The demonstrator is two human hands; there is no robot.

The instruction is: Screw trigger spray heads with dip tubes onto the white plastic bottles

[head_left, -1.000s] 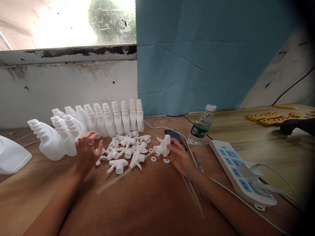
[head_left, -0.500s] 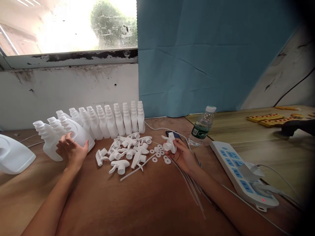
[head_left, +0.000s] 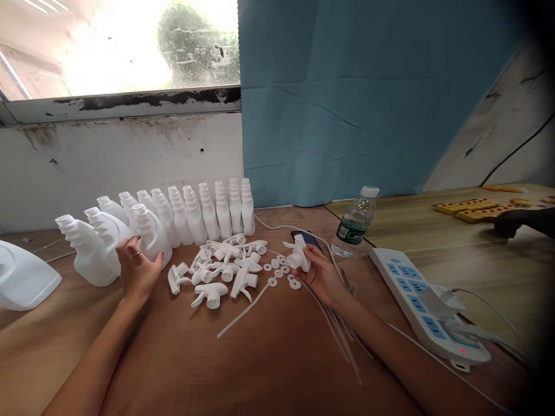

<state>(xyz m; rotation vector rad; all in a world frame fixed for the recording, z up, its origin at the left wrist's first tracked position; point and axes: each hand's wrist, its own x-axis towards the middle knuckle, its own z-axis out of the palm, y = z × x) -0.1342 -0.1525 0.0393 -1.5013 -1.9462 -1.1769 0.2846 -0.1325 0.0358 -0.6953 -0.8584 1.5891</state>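
White plastic bottles (head_left: 162, 216) stand in a row by the wall (head_left: 143, 150) with a few more in front; every neck you can see is bare, no sprayer on any. One end bottle (head_left: 28, 277) sits at far left with its top out of view, so can't call that one.

Your left hand (head_left: 136, 268) has thumb and fingers around the lower body of a front bottle (head_left: 155, 234), upright on the desk (head_left: 195, 370). Your right hand (head_left: 323, 277) grips a sprayer (head_left: 300, 254), cap facing left, just beside the washers (head_left: 296, 285). A tube (head_left: 238, 320) runs from near that cap toward you; looks fitted, but the join isn't clear.

My read, early stage. Done: bottles stood up, one sprayer probably tubed. Left: all visible necks lack a sprayer. The sprayer pile (head_left: 244, 277) lies between bottles and washers, and I see no tube clearly seated in those. Loose tubes (head_left: 355, 371) lie beside your right forearm. Washers are scattered loose; can't tell if the held sprayer has one inside.
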